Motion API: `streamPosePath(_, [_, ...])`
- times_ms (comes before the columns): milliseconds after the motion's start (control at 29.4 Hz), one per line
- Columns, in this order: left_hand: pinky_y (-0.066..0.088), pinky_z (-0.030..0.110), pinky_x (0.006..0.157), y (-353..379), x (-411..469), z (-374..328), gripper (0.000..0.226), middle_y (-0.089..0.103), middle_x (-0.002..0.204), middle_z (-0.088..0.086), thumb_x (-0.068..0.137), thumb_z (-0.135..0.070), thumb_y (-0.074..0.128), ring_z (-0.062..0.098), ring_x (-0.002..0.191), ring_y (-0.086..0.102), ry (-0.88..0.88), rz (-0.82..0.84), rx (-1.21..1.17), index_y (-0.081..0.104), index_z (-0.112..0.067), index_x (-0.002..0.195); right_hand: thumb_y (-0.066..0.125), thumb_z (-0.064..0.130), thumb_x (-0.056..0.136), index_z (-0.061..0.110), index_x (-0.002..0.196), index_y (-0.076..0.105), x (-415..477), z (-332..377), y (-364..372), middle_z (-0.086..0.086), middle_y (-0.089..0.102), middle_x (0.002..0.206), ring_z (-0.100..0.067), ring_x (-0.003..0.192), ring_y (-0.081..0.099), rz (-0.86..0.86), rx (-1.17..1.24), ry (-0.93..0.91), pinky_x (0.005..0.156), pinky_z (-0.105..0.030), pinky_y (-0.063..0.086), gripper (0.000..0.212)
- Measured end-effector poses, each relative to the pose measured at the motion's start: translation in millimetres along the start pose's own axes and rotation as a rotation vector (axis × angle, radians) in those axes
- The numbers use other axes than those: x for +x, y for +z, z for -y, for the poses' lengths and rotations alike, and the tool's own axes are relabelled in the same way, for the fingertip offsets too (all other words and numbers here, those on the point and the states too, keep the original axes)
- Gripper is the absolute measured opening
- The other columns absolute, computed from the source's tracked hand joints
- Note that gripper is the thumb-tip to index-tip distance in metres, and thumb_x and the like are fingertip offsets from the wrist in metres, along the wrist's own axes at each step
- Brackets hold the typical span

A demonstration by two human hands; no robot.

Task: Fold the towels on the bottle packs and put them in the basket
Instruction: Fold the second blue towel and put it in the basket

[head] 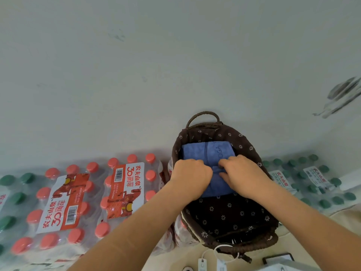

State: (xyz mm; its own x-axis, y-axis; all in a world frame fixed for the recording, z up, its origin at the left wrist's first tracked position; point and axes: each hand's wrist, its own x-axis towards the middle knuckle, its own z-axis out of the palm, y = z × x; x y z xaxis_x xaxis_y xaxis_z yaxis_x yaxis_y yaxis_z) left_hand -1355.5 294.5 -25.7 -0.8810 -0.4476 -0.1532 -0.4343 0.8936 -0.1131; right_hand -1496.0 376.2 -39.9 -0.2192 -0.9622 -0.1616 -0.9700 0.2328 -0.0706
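A folded blue towel point(207, 153) lies inside the dark woven basket point(259, 165), against its far end. The basket has a brown flowered lining and a looped handle at the back. My left hand point(190, 178) rests on the towel's near left part with its fingers curled under. My right hand point(241, 173) presses flat on the towel's near right part, fingers spread over the cloth. Both hands touch the towel; whether they grip it is unclear. The near half of the basket shows bare lining.
Shrink-wrapped packs of red-capped bottles point(78, 202) lie left of the basket, green-capped packs point(312, 180) to its right and at the far left. A pale wall point(175, 65) rises behind. White tags and a cord point(220, 253) lie at the basket's near end.
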Motion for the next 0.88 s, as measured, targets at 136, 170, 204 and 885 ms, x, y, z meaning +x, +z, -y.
streamPosePath(136, [0.031,0.034,0.055,-1.0,-7.7,3.0,0.007,0.059,0.095,0.001,0.092,-0.020,0.053,0.023,0.086,0.058,0.034,-0.034,-0.009,0.060,-0.017,0.093,0.051,0.035,0.092,0.026,0.111,0.061,1.4,-6.8,-15.3,0.000,0.065,0.107,-0.021,0.098,0.057,0.035,0.091,0.019,0.077,-0.032,0.047,0.024])
streamPosePath(170, [0.031,0.033,0.056,-1.6,-10.1,3.9,0.007,0.059,0.094,0.001,0.091,-0.017,0.053,0.023,0.088,0.057,0.029,-0.055,-0.022,0.059,-0.017,0.092,0.052,0.035,0.091,0.028,0.110,0.062,1.0,-7.8,-17.8,0.002,0.066,0.106,-0.019,0.097,0.058,0.023,0.111,0.019,0.076,-0.032,0.047,0.022])
streamPosePath(204, [0.030,0.033,0.057,-3.1,-12.6,4.9,0.008,0.059,0.094,0.001,0.089,-0.014,0.052,0.023,0.089,0.055,0.013,-0.077,-0.043,0.060,-0.016,0.090,0.053,0.034,0.091,0.029,0.109,0.062,0.4,-8.2,-20.8,0.004,0.066,0.106,-0.017,0.097,0.059,0.012,0.148,0.020,0.077,-0.031,0.048,0.021])
streamPosePath(885, [0.050,0.032,0.056,22.2,-176.2,104.4,0.017,0.068,0.069,-0.007,0.090,-0.025,0.052,0.006,0.059,0.060,-0.427,-0.477,-0.822,0.068,-0.021,0.085,0.057,0.029,0.092,0.030,0.098,0.068,15.9,159.9,-102.6,0.011,0.068,0.084,-0.006,0.079,0.063,0.037,0.437,-0.174,0.081,-0.034,0.052,0.013])
